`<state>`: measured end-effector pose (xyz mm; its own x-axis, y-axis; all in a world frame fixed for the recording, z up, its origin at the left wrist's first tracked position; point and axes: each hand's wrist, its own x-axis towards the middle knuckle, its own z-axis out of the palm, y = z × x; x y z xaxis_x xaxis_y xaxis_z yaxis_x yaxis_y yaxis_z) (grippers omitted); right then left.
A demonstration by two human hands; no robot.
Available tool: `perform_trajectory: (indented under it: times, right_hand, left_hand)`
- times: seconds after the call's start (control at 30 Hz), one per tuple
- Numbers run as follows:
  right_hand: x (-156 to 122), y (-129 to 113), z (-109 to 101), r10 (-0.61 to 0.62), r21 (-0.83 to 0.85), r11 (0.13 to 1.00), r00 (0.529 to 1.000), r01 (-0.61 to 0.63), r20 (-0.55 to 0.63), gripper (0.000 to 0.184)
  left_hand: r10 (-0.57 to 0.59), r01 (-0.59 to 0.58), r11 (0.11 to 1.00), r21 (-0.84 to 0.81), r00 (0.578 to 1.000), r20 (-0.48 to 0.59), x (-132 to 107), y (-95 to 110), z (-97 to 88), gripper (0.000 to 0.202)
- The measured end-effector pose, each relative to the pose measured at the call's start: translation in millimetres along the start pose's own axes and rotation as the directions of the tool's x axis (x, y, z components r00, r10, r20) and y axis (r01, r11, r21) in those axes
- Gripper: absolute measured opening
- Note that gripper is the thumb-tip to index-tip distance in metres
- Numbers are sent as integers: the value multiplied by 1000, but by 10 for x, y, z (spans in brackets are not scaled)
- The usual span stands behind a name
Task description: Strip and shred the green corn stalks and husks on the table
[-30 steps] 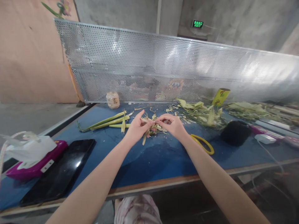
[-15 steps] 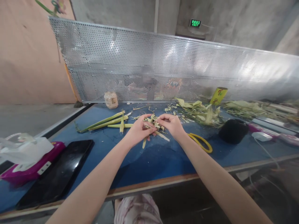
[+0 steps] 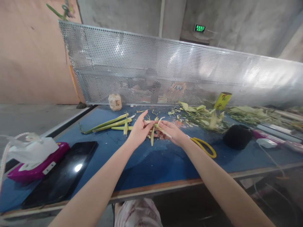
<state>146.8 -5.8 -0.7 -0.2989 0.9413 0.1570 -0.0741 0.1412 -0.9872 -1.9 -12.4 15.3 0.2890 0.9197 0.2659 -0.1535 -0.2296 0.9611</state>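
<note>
The left hand (image 3: 140, 129) and the right hand (image 3: 174, 133) meet over the blue table top (image 3: 151, 170). Both hold thin, pale green leaf strips (image 3: 152, 137) between them. The left thumb and fingers are closed on the strips. The right fingers are bent around the other end, but I cannot tell how hard they squeeze. One strip hangs down toward six o'clock, and a whiter bit points to about four o'clock.

The strips look very light, thin and bendy. They may feel a bit damp and slippery, and they could split along their length if pulled hard. A soft pinch seems best, with thumb and fingertips close to where the strips cross, not out at the loose ends.

Longer green stalks (image 3: 112, 124) lie at nine to ten o'clock from the hands. They look thicker and stiffer, so the middle should be a good place to hold them. A leafy heap (image 3: 208, 119) sits at two o'clock. A yellow loop handle (image 3: 205, 148) lies at four o'clock, beside the right wrist.
</note>
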Motion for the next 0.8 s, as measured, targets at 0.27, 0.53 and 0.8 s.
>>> perform_trajectory:
  times: [0.27, 0.53, 0.8]
  right_hand:
    - [-30, -5, -7, -104, -309, 943, 992, 120, 68, 44]
    - [-16, -18, 11, -248, -316, 915, 967, 251, 50, 25]
    - [4, 17, 11, -177, -271, 948, 984, 167, -11, 32]
  left_hand:
    - [66, -68, 972, 224, 998, 18, -30, -22, -24, 78]
    - [157, -148, 948, 283, 987, -11, -74, 41, 12, 87]
    - [231, -215, 899, 380, 973, 4, -88, 27, -9, 78]
